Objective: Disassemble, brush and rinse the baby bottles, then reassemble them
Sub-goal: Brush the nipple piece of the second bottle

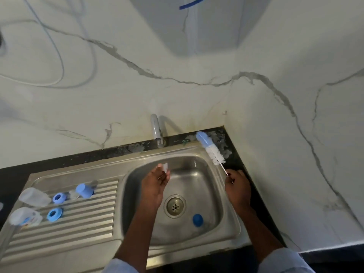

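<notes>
Over the steel sink (234, 219), my left hand (155, 184) pinches a small clear teat (165, 167) at its fingertips. My right hand (237, 187) grips the thin handle of the bottle brush (209, 148), whose white bristles and blue sponge tip point up toward the back corner of the counter. Two clear bottle bodies (34, 197) (24, 216) lie on the draining board at the left. Beside them lie two blue collar rings (59, 198) (54, 214) and a blue cap (85, 190). Another blue piece (197, 220) lies in the basin, right of the drain.
A chrome tap (156, 131) stands behind the basin at the marble wall. The ribbed draining board (78, 229) stretches left of the basin. A dark counter strip (232, 146) runs behind and right of the sink, meeting a wall at the right. Cables hang on the wall, upper left.
</notes>
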Action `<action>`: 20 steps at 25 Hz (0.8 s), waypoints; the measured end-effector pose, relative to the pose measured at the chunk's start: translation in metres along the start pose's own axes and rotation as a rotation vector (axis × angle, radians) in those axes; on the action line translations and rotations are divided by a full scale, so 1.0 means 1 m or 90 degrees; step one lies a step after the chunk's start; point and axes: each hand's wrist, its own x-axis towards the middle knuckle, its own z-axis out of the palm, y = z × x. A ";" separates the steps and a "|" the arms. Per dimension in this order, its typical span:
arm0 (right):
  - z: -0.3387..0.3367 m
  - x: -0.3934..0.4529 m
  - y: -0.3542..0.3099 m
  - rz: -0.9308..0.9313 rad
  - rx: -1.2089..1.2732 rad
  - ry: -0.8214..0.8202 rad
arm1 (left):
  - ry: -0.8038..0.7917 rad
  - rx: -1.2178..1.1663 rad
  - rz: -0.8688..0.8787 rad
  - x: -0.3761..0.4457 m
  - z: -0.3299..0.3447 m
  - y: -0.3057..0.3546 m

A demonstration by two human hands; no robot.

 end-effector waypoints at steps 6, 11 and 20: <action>0.022 -0.035 -0.014 -0.161 0.061 -0.199 | 0.065 -0.080 -0.055 0.022 -0.044 0.068; 0.034 -0.057 -0.051 -0.242 0.034 -0.203 | 0.034 0.027 -0.073 0.028 -0.067 0.086; 0.041 -0.076 -0.066 -0.311 -0.018 -0.150 | 0.035 0.075 -0.069 0.038 -0.097 0.103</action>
